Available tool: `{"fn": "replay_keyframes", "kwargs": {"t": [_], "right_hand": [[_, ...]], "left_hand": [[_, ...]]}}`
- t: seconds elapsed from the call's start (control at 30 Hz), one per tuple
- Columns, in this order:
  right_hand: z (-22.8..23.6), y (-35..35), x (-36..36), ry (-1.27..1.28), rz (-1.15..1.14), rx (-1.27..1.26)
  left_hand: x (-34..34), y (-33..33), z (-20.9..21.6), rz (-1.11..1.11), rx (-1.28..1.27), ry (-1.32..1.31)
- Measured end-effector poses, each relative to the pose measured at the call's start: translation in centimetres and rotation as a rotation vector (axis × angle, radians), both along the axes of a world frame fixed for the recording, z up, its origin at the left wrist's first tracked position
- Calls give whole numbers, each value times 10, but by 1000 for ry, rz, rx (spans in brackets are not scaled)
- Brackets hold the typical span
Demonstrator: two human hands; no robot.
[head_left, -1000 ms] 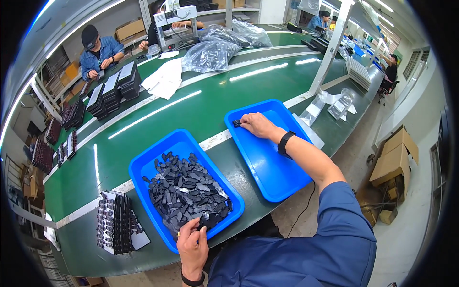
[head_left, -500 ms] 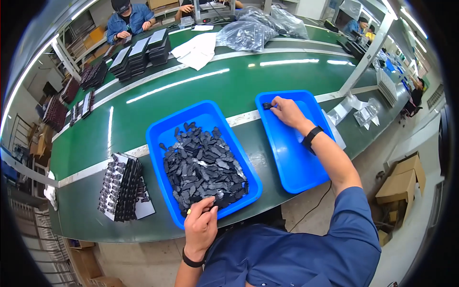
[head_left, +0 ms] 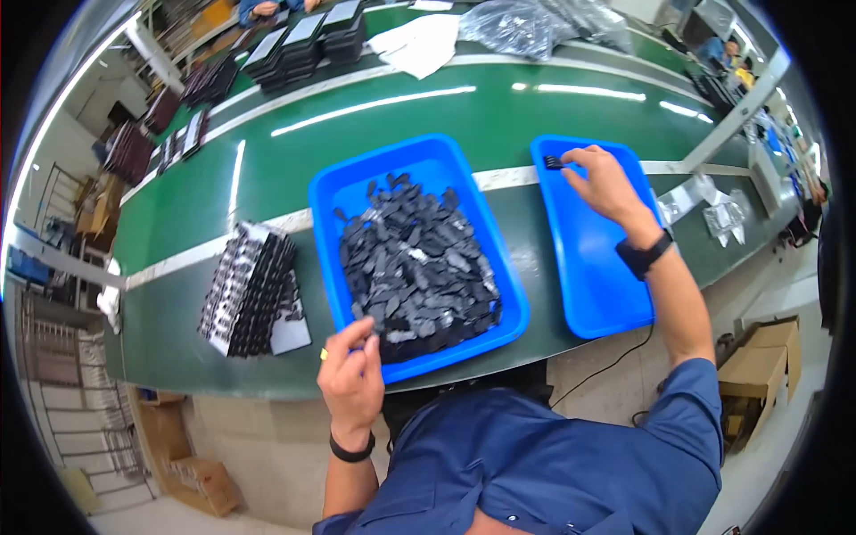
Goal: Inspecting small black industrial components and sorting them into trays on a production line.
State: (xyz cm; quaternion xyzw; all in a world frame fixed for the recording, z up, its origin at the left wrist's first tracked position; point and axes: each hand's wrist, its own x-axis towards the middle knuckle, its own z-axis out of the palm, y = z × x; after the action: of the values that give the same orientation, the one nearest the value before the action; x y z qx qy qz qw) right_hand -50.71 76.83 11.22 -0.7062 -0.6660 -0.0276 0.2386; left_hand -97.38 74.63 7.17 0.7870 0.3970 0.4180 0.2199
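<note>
My left hand (head_left: 351,379) is at the near left rim of a blue tray (head_left: 515,314) heaped with small flat black pieces (head_left: 415,259). Its thumb and fingers are drawn together over the edge of the heap; whatever lies between the tips is too small to make out. My right hand (head_left: 608,185) is over the far left corner of a second blue tray (head_left: 606,283). There its thumb and forefinger stand apart beside a small row of black pieces (head_left: 553,163), the forefinger close to them.
Left of the heaped tray, a stack of black parts with white sheets (head_left: 250,290) stands on the green table (head_left: 169,330). Clear plastic bags (head_left: 724,214) lie at the right. Across the belt are stacked dark trays (head_left: 308,45), a white cloth (head_left: 419,45) and a person's hand (head_left: 265,9).
My right thumb has come away from the black pieces in the far corner of the second tray. My left hand has moved slightly left along the heap's edge. The whole view has shifted.
</note>
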Motion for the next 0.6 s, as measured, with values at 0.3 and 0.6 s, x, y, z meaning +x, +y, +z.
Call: {"fn": "replay_keyframes", "kwargs": {"t": [0.3, 0.6], "right_hand": [[53, -42, -138, 127, 445, -441], [-12, 24, -241, 12, 567, -271]], "left_hand": [[-24, 33, -2, 156, -43, 35], [-53, 29, -18, 219, -10, 8]]}}
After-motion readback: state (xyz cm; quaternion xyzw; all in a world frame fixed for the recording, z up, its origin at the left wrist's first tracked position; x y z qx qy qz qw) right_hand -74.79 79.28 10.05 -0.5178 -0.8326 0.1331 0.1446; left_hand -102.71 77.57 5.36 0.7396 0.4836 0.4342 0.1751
